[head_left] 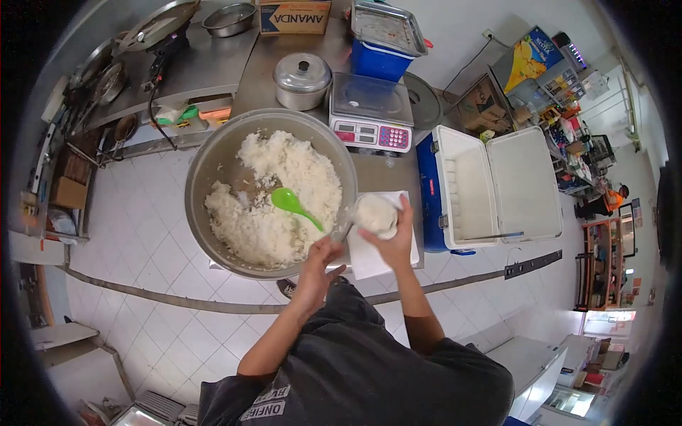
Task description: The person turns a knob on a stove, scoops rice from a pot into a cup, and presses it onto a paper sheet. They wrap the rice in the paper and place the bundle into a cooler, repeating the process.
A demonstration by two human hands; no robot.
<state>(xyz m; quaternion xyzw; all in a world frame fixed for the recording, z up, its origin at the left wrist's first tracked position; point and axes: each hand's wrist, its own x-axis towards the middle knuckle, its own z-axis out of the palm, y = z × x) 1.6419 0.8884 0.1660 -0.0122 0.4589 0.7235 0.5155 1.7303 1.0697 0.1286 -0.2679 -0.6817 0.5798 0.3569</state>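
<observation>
A round portion of white rice (374, 214) is in my right hand (392, 238), whose fingers and thumb curve around its right and lower sides. I cannot make out whether a bowl or clear plastic encloses it. My left hand (320, 264) is at the near rim of a big metal pot (199, 170), its fingers bent and its thumb apart, with nothing visible between them. Cooked rice (302, 167) lies heaped inside that pot. On the rice rests a bright green spoon (286, 199), its handle pointing towards my left hand. White paper sheets (376, 261) lie beneath my right hand.
Behind the pot stand a lidded saucepan (302, 82) and a digital scale (371, 113). A blue bin (381, 62) bears a metal tray (387, 28). To the right, an open blue-and-white cooler (465, 192) holds white rolled shapes. A person in orange (611, 201) is far right.
</observation>
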